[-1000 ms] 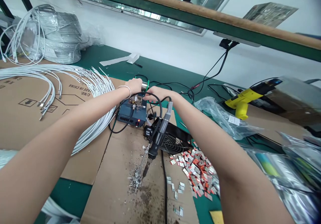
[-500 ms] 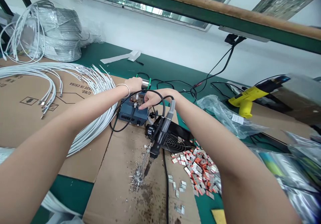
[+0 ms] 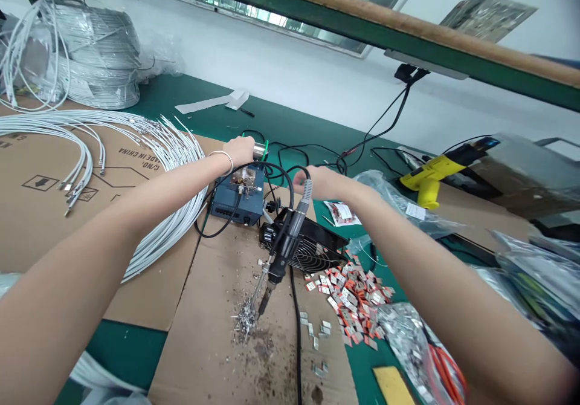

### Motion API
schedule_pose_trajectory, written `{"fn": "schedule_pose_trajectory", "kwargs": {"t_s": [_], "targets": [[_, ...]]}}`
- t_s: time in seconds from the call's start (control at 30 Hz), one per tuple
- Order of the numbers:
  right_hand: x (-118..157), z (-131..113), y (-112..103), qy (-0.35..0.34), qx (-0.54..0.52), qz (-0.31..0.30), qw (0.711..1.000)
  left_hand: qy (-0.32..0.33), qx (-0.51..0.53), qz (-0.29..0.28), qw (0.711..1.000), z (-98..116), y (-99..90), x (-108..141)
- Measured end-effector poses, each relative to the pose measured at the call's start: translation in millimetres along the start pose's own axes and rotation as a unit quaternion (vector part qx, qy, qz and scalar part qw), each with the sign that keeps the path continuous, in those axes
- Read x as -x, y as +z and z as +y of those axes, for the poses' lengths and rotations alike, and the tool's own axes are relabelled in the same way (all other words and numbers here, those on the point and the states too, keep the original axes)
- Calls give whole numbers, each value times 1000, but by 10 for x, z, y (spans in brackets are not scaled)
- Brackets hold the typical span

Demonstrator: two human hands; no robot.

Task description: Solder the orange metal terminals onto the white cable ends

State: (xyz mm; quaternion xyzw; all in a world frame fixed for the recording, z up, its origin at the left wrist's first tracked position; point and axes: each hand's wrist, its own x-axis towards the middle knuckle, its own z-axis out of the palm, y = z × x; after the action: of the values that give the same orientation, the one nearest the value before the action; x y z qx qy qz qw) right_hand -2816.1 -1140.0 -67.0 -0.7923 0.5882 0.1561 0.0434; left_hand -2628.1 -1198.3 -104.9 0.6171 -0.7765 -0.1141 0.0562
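My left hand (image 3: 240,150) is closed around a metal cylinder (image 3: 260,151) with a green rim, above the back of a dark blue box (image 3: 238,204). My right hand (image 3: 312,182) is to the right of the box, behind the cable end of a black soldering iron (image 3: 286,248); its fingers are partly hidden by cables. The iron slants tip down over a small heap of metal scraps (image 3: 246,320) on brown cardboard (image 3: 217,278). A black fan (image 3: 312,248) lies beside the iron.
White cables (image 3: 181,151) and a wrapped cable coil (image 3: 97,60) are at left. Small orange and metal parts (image 3: 357,302) lie right of the fan. Further right are red-handled pliers (image 3: 446,372) and a yellow tool (image 3: 435,172). A shelf edge (image 3: 362,12) crosses above.
My right hand has moved right, away from the top of the blue box. My left hand keeps its hold on the cylinder. The view has shifted slightly.
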Motion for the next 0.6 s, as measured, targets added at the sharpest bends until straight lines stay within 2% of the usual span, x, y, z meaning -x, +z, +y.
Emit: {"fn": "schedule_pose_trajectory", "kwargs": {"t_s": [0.1, 0.23, 0.43, 0.6], "targets": [[107, -105, 65, -28, 4, -25, 999, -5, -5, 12, 1000, 6, 31, 28], [101, -216, 100, -82, -6, -41, 996, -1, -16, 25, 1000, 18, 41, 47], [-145, -344, 251, -152, -14, -62, 986, -1, -27, 37, 999, 20, 62, 23], [-293, -424, 300, -172, -13, -54, 984, -3, -29, 28, 999, 17, 68, -1]]}}
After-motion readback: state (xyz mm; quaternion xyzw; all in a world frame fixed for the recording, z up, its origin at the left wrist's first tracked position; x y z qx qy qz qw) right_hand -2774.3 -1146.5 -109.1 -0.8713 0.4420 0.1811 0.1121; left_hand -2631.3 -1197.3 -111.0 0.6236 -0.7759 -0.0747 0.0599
